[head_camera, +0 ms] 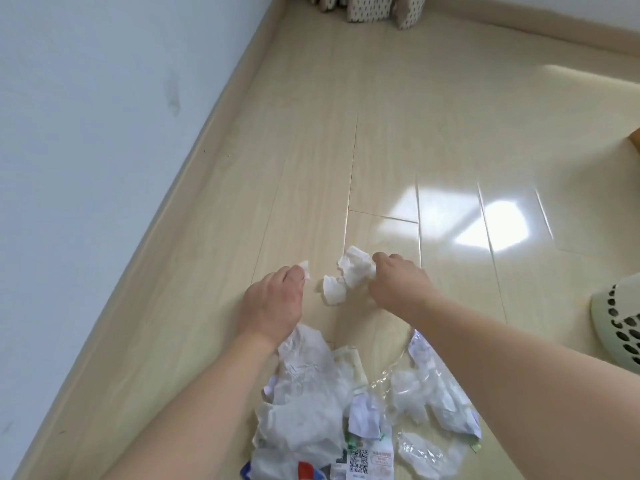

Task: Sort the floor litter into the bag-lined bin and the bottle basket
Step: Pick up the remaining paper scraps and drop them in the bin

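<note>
Both my hands reach down to the pale wooden floor. My left hand (273,299) pinches a small scrap of white paper (304,268) at its fingertips. My right hand (398,285) grips a crumpled white tissue (356,268). Another white tissue wad (333,289) lies on the floor between the hands, touching the gripped one. Below my arms lies a heap of litter (311,410): crumpled tissues, clear plastic wrap (422,400) and a printed wrapper with a QR code (360,460). A pale green perforated basket (620,327) shows at the right edge.
A white wall (86,133) with a beige skirting board runs along the left. Patterned fabric boxes (367,8) stand at the far end of the floor. A brown furniture corner (635,136) pokes in at the right edge.
</note>
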The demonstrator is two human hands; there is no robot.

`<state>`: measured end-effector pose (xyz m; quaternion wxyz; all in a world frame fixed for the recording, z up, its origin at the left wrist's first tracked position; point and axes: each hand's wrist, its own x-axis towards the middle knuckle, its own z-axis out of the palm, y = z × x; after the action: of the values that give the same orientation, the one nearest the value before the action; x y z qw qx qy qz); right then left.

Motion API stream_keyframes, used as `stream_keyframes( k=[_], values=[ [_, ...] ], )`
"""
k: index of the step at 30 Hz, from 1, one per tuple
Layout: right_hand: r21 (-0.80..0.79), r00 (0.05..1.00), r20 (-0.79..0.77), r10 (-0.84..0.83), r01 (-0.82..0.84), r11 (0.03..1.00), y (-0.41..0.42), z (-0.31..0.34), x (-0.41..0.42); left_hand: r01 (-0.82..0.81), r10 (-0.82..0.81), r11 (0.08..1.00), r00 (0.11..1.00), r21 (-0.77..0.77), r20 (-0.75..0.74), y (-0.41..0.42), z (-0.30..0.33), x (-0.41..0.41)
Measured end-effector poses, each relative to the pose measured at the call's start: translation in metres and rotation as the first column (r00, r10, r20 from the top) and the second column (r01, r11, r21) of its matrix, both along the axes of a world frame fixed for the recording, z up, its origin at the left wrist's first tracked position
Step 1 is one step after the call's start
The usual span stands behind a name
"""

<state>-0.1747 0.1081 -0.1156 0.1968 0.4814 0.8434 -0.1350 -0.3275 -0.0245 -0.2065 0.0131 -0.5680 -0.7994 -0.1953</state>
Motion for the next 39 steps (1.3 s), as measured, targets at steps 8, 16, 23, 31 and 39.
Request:
stream_keyframes(
  k=[8, 16, 23, 31, 39],
  values=[
    [-0.032, 0.997, -0.015, -0.072, 0.071, 0.997, -0.002, -0.004, 0.003, -0.003, 0.003, 1.000, 1.000, -0.002, 0.011, 0.003, 0.001, -0.002],
    [-0.328, 0.613, -0.569, -0.547, 0.441, 0.835, -0.010, 0.064, 0.029, -0.026, 0.028, 0.999, 0.998, -0.037, 0.059, 0.002, 0.006, -0.003],
    [-0.414, 0.365, -0.642, -0.674, 0.575, 0.706, -0.046, 0.130, 0.063, -0.144, 0.271, 0.946, 0.842, -0.291, 0.467, 0.001, 0.033, 0.002],
    [-0.441, 0.223, -0.726, -0.650, 0.575, 0.689, -0.107, 0.182, 0.123, -0.246, 0.207, 0.969, 0.739, -0.029, 0.640, -0.038, 0.132, 0.087],
    [-0.421, 0.100, -0.792, -0.602, 0.625, 0.658, -0.114, 0.257, 0.321, 0.219, -0.276, 0.961, 0.752, 0.168, 0.598, -0.022, 0.258, 0.271]
  ],
)
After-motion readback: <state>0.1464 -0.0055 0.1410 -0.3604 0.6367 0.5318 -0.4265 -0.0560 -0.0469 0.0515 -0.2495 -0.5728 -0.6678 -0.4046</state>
